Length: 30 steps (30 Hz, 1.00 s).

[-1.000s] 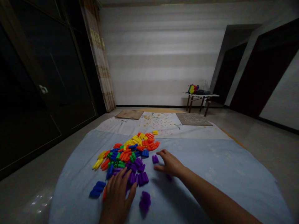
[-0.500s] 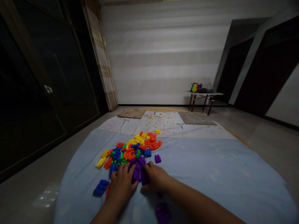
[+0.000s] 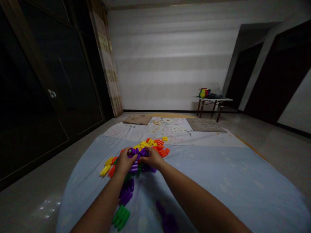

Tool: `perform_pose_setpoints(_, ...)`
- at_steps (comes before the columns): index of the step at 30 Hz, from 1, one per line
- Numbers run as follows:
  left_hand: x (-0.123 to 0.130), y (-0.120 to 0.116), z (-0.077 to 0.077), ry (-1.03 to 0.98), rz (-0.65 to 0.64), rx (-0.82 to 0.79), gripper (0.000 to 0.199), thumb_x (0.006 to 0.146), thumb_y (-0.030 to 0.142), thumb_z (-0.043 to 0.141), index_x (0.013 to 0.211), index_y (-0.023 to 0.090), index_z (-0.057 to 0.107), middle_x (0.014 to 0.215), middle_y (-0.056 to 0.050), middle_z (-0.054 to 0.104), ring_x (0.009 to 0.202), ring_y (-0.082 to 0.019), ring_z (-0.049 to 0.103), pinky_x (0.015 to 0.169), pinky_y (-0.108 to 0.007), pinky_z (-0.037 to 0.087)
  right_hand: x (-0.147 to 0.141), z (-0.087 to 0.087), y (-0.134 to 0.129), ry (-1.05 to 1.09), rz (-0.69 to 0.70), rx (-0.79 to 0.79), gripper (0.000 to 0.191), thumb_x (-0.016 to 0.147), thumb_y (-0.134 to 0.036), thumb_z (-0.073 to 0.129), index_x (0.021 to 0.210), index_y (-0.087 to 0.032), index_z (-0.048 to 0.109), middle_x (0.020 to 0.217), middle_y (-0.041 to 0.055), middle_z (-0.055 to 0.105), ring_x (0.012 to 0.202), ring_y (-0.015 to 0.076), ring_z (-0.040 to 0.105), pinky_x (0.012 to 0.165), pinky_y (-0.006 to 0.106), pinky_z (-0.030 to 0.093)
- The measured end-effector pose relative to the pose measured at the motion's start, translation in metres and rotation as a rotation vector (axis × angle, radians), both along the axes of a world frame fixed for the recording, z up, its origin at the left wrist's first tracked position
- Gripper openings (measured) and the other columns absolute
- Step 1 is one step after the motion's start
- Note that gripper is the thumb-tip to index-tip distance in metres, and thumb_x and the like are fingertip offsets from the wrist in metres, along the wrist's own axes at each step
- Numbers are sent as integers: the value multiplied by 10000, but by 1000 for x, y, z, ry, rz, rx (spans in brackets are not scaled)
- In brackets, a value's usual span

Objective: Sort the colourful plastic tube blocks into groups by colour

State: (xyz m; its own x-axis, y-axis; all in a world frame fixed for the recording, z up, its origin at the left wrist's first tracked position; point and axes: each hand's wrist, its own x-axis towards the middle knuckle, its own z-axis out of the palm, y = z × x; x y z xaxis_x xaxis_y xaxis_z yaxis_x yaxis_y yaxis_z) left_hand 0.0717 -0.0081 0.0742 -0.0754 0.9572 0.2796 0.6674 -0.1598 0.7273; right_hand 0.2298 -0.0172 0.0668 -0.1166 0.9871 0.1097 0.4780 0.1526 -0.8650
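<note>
Purple toy pieces (image 3: 139,152) are pinched between my left hand (image 3: 125,160) and my right hand (image 3: 153,158), over the pile. Both hands have their fingers closed on them. Beneath and around lie yellow pieces (image 3: 144,144), orange pieces (image 3: 161,149) and several green and blue ones, partly hidden by the hands. Nearer to me, a purple piece (image 3: 126,192) and a green piece (image 3: 121,216) rest on the blue cloth (image 3: 204,181). Another purple piece (image 3: 169,222) sits blurred at the bottom edge, between my forearms.
Two flat boards, one brown (image 3: 138,119) and one patterned (image 3: 206,125), lie at the far side of the cloth. Beyond, a small folding table (image 3: 225,99) holds a colourful bag (image 3: 204,93). Dark glass doors (image 3: 58,77) stand at left.
Both hands have moved forward over the pile and raised purple pieces. Loose pieces near me are now arranged differently: a purple and a green piece show where a blue one lay.
</note>
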Motion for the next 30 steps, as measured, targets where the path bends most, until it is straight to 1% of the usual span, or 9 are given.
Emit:
perform_pose_setpoints(3, -6, 19, 2, -44, 99, -2, 567, 736, 440, 513, 1168, 75, 477, 1070, -168, 618, 951, -231, 604, 831, -360, 465, 12, 9, -1, 8, -35, 3, 708, 668, -294, 686, 1310, -192, 406, 1197, 76, 551, 909, 183, 596, 781, 293, 473)
perform_pose_setpoints(6, -16, 16, -4, -54, 129, 16, 531, 765, 450, 456, 1149, 85, 497, 1143, -168, 591, 1067, -237, 557, 912, -374, 428, 37, 9, -36, -143, 55, 84, 494, 696, -321, 658, 1157, -175, 556, 1075, 74, 591, 858, 184, 597, 780, 299, 464)
perform_pose_setpoints(8, -23, 1, -10, -43, 129, 27, 502, 750, 433, 467, 1119, 98, 529, 1176, -158, 574, 1137, -243, 509, 971, -386, 388, 53, 5, -72, -282, 170, 85, 454, 683, -403, 667, 1080, -193, 603, 1035, 74, 586, 810, 184, 597, 760, 306, 464)
perform_pose_setpoints(12, -23, -44, -21, 78, 94, 136, 446, 744, 405, 461, 1057, 112, 583, 1136, -143, 574, 1130, -255, 500, 1011, -425, 358, 67, -13, -135, -578, 387, 31, 749, 564, -527, 715, 1233, -275, 493, 1119, 96, 548, 902, 268, 585, 735, 340, 465)
perform_pose_setpoints(16, 14, -81, -26, 144, -26, 204, 372, 775, 371, 443, 1028, 155, 609, 1123, -111, 576, 1104, -235, 513, 999, -439, 387, 53, -39, -156, -718, 479, -6, 311, 787, -354, 534, 1090, -300, 581, 1012, 78, 597, 809, 229, 601, 613, 275, 438)
perform_pose_setpoints(20, 57, -94, -34, 111, -97, 193, 347, 807, 322, 409, 1036, 158, 611, 1118, -114, 585, 1096, -219, 527, 985, -431, 409, 43, -47, -158, -613, 453, -37, 235, 811, -330, 488, 1011, -301, 608, 871, 32, 622, 704, 164, 580, 542, 216, 385)
perform_pose_setpoints(24, 71, -95, -55, 38, -114, 126, 352, 827, 315, 370, 1013, 145, 616, 1075, -121, 613, 1034, -208, 574, 931, -396, 460, 51, -27, -147, -554, 524, -42, 194, 752, -275, 536, 907, -287, 653, 813, 8, 619, 681, 144, 558, 566, 206, 387)
perform_pose_setpoints(26, 69, -94, -65, 2, -129, 98, 349, 834, 315, 356, 998, 156, 621, 1046, -113, 630, 1004, -203, 592, 893, -378, 485, 58, -14, -127, -449, 501, 37, 204, 710, -216, 559, 875, -262, 669, 742, 1, 609, 713, 145, 552, 622, 207, 399)
perform_pose_setpoints(30, 63, -91, -76, -49, -140, 70, 339, 833, 316, 360, 999, 173, 618, 1014, -111, 646, 977, -211, 608, 850, -371, 503, 60, 4, -58, -145, 200, 34, 236, 809, -269, 457, 923, -179, 643, 639, -18, 560, 579, 104, 506, 548, 198, 385)
